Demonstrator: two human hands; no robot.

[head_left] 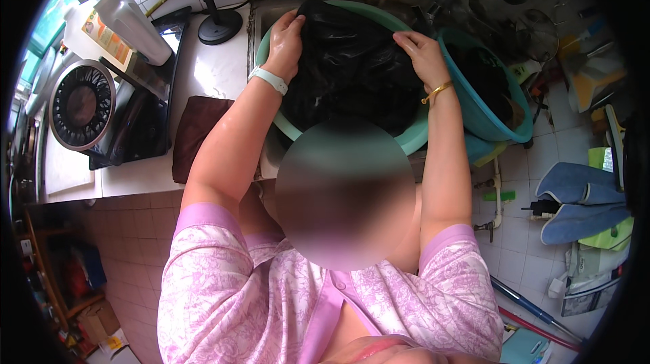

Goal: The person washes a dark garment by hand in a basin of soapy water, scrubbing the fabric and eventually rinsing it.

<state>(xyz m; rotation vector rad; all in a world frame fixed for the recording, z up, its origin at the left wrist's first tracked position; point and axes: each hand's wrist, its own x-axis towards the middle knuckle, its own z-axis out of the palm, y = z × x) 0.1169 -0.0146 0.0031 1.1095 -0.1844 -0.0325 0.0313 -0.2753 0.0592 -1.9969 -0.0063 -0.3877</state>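
A wet, glossy black cloth lies bunched in a green basin that sits in the sink; its exact kind I cannot make out. At the cloth's upper left edge, my left hand is closed, thumb and fingers pinching it. My right hand grips the cloth's right side between thumb and fingertips. Between both hands the cloth is spread and lifted near the basin's far side. A blurred round patch hides the near part of the basin.
Right of the sink stands a teal basin with dark cloth in it. On the counter at left are a dark brown cloth, a round black fan, a white jug and a black stand. Utensils hang at the back right.
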